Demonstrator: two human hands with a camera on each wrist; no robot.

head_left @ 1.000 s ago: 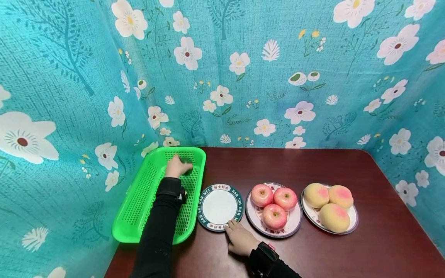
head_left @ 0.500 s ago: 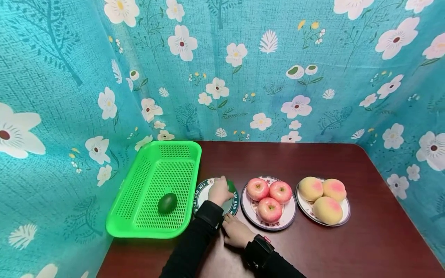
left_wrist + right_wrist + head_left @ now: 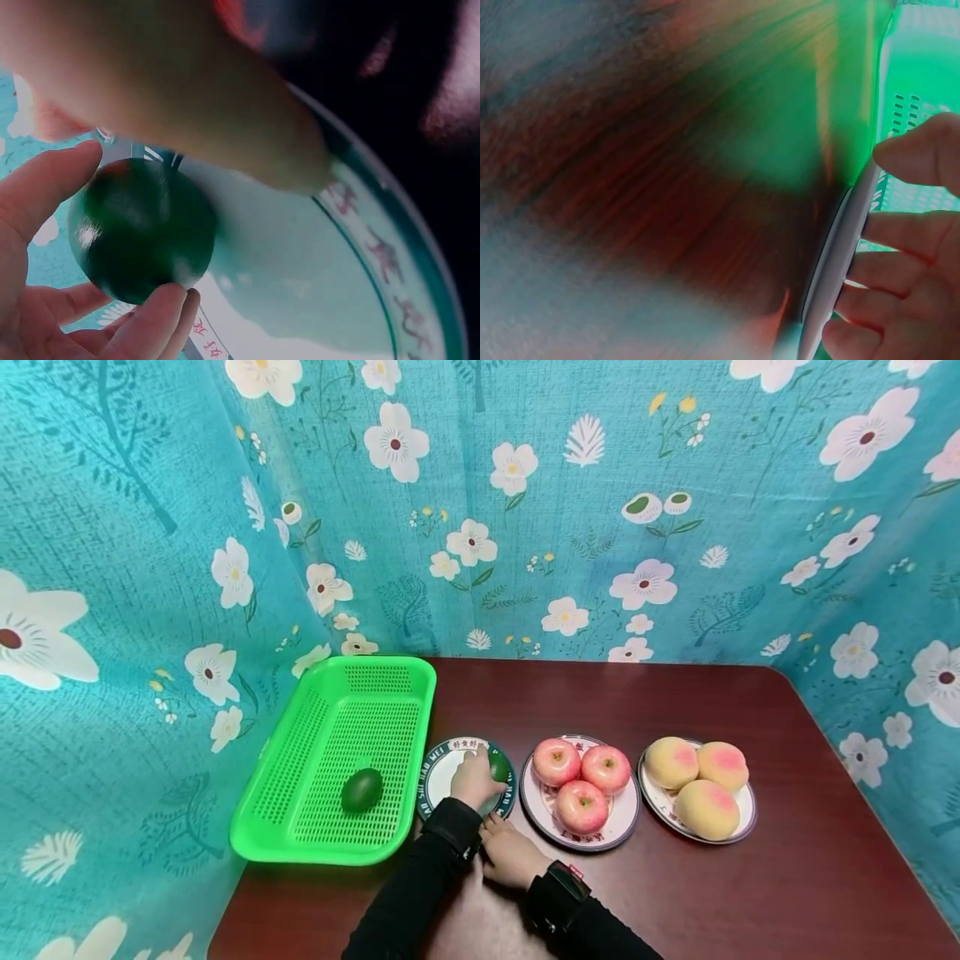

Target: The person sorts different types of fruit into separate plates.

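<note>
An avocado (image 3: 142, 229), dark green and glossy, is held between the thumb and fingers of my left hand (image 3: 477, 782). That hand is over the right part of a white plate (image 3: 448, 770) with a green lettered rim. Whether the avocado touches the plate is hard to tell. At the plate's front edge, my right hand (image 3: 512, 852) rests its fingertips on the rim; in the right wrist view, its fingers (image 3: 900, 232) lie spread along the rim. Another avocado (image 3: 362, 791) lies in the green basket (image 3: 247, 839) to the left.
To the right, a plate (image 3: 542, 814) bears three red apples (image 3: 582, 807). Farther right, another plate (image 3: 744, 810) bears three peaches (image 3: 707, 810). All stand on a dark red-brown table (image 3: 675, 902), with a flowered blue cloth (image 3: 465, 610) hanging behind it.
My left hand has left the basket and come right to the green-rimmed plate with an avocado. Over the last half second it has barely moved. The right hand stays at the rim.
</note>
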